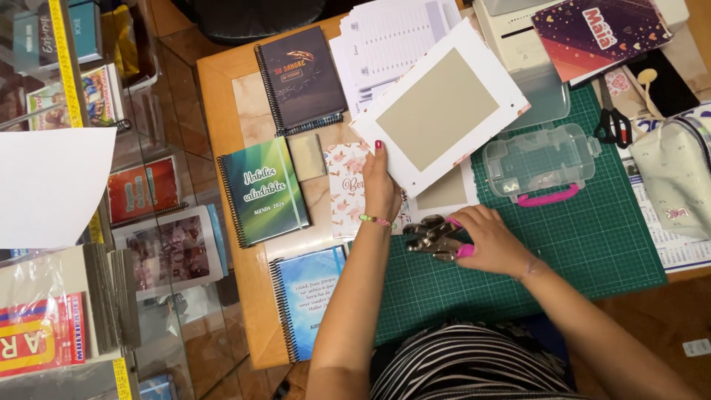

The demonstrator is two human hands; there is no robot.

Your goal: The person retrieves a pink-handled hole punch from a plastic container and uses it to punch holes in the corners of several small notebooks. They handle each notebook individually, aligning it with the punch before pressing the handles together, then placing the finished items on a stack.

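From the head view, the left hand [381, 194] is gripping the lower left edge of a white card [442, 109] with a grey centre, holding it tilted above the desk [222, 96]. The right hand [490, 241] is closing around a metal punch [433, 237] resting on the green mat [592, 237], just below the card. A clear box [539, 161] with a pink handle is sitting on the mat nearby. Spiral notebooks [266, 191] are lying to the left.
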